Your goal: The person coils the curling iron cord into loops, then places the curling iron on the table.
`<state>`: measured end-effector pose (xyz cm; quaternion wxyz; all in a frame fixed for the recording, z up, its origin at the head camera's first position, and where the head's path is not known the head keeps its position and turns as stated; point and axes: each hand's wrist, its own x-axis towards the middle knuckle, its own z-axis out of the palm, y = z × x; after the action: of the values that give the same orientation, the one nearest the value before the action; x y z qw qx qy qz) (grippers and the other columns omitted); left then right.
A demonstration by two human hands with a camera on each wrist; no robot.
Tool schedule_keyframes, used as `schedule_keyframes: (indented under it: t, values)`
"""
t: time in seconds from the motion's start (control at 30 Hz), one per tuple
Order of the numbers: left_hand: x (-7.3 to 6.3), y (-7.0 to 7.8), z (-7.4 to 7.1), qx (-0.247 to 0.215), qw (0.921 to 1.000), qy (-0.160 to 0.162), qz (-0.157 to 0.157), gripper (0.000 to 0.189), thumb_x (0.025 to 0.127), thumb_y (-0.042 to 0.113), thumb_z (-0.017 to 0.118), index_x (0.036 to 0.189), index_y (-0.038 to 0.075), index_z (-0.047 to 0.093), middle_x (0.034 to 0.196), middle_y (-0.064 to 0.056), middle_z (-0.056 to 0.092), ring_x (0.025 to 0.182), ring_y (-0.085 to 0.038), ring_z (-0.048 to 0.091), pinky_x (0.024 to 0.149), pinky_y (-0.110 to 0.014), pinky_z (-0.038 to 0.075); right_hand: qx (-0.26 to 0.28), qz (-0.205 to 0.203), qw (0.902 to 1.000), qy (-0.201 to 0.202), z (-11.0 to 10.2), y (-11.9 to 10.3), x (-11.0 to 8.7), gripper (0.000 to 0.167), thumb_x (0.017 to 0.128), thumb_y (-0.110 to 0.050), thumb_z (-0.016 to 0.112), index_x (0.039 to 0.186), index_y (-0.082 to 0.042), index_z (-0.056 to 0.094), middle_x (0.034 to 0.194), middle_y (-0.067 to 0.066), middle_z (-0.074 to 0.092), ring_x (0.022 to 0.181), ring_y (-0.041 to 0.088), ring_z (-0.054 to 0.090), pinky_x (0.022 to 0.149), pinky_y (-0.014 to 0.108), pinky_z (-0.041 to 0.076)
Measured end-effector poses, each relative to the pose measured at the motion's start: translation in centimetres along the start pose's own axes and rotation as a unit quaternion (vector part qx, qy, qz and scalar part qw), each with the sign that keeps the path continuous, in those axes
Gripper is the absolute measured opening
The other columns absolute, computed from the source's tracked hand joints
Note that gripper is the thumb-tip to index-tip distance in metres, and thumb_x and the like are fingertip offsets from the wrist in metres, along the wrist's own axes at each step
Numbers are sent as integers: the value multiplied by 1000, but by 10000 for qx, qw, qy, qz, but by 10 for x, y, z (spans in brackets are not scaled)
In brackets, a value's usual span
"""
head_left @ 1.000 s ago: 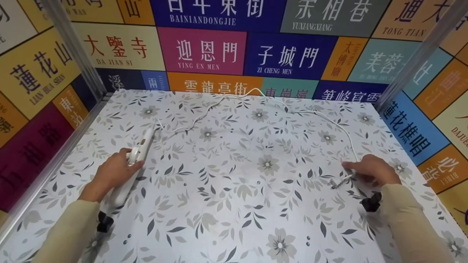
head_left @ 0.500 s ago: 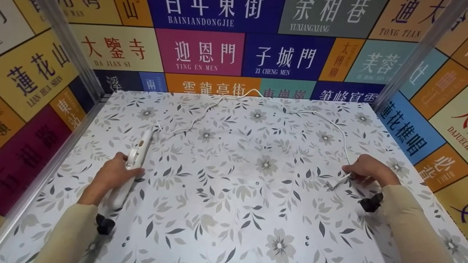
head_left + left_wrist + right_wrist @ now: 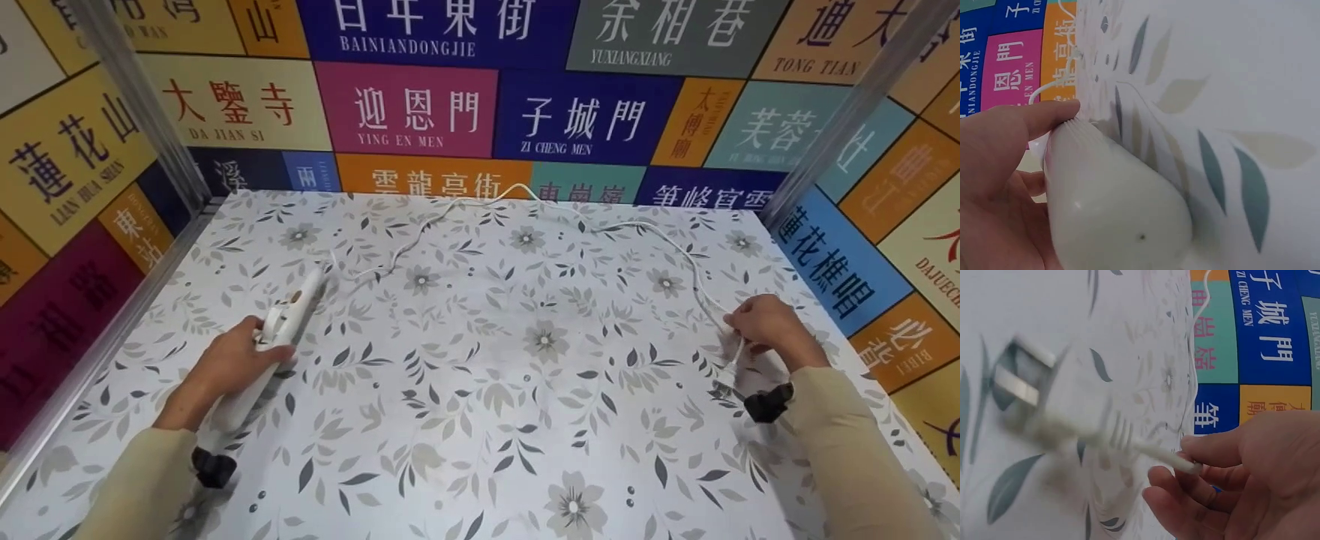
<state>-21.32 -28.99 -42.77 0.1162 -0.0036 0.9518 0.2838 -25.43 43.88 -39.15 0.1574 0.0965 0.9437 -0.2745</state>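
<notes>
My left hand (image 3: 232, 360) grips a long white corded appliance (image 3: 305, 296) on the left of the table. Its exact kind is unclear; a rounded end (image 3: 1112, 197) with a small dark hole fills the left wrist view. Across the table, my right hand (image 3: 772, 330) pinches the white power cord (image 3: 694, 274) just behind its plug (image 3: 1075, 408). Two flat metal prongs stick out of the plug, which dangles below the fingers, blurred in the right wrist view. Between both hands the cord runs in a wide arc along the back of the table.
A white table (image 3: 480, 435) with a grey leaf and flower print lies under both hands. Colourful sign-printed walls (image 3: 420, 105) stand behind and at the sides. Clear upright posts (image 3: 832, 112) rise at the back corners. A black wrist device (image 3: 769, 403) sits at each sleeve.
My right hand has risen slightly and shifted right, and the plug has swung down and right beneath it. My left hand keeps its grip, with the appliance tilted a little differently.
</notes>
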Motion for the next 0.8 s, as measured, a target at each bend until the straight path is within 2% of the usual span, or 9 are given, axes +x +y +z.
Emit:
schedule_keyframes:
  t: [0.13, 0.27, 0.37, 0.5, 0.63, 0.8]
  values:
    - [0, 8, -5, -89, 9997, -62, 210, 77, 95, 49, 64, 142, -5, 37, 124, -34, 57, 100, -38, 62, 75, -45, 51, 43, -40, 9997, 252, -12, 4, 1, 44, 101, -22, 54, 124, 16, 52, 99, 22, 63, 79, 22, 64, 72, 39, 60]
    - [2, 18, -10, -160, 9986, -45, 493, 80, 95, 50, 64, 148, -3, 34, 131, -37, 53, 111, -48, 58, 84, -54, 50, 113, -9, 9987, 499, -22, 7, 5, 46, 101, -23, 54, 128, 15, 51, 111, 29, 58, 82, 25, 65, 70, 36, 60]
    - [3, 29, -10, -176, 9972, 87, 725, 75, 96, 45, 65, 148, -1, 36, 135, -37, 52, 119, -51, 55, 92, -60, 47, 68, -46, 9974, 717, -27, 10, 7, 48, 102, -24, 51, 131, 15, 50, 117, 36, 54, 84, 28, 66, 67, 32, 58]
    - [6, 47, -7, -221, 9941, 303, 1016, 64, 95, 37, 67, 144, 3, 44, 130, -31, 58, 113, -45, 59, 91, -56, 47, -17, -97, 9946, 1035, -33, 15, 11, 47, 102, -21, 48, 132, 15, 52, 121, 38, 56, 85, 29, 65, 64, 30, 53]
    - [10, 70, -2, -398, 9916, 382, 1171, 60, 95, 34, 69, 143, 6, 48, 125, -24, 61, 102, -34, 61, 85, -47, 48, 108, 1, 9933, 1154, -34, 21, 14, 47, 100, -16, 43, 132, 17, 53, 125, 38, 53, 78, 18, 62, 63, 28, 53]
    - [16, 102, 1, -518, 9902, 474, 1210, 61, 93, 33, 70, 144, 8, 49, 131, -22, 59, 104, -33, 60, 86, -47, 49, 718, 440, 9891, 1209, -29, 31, 16, 50, 100, -17, 43, 136, 17, 47, 130, 37, 53, 68, 1, 61, 66, 28, 55]
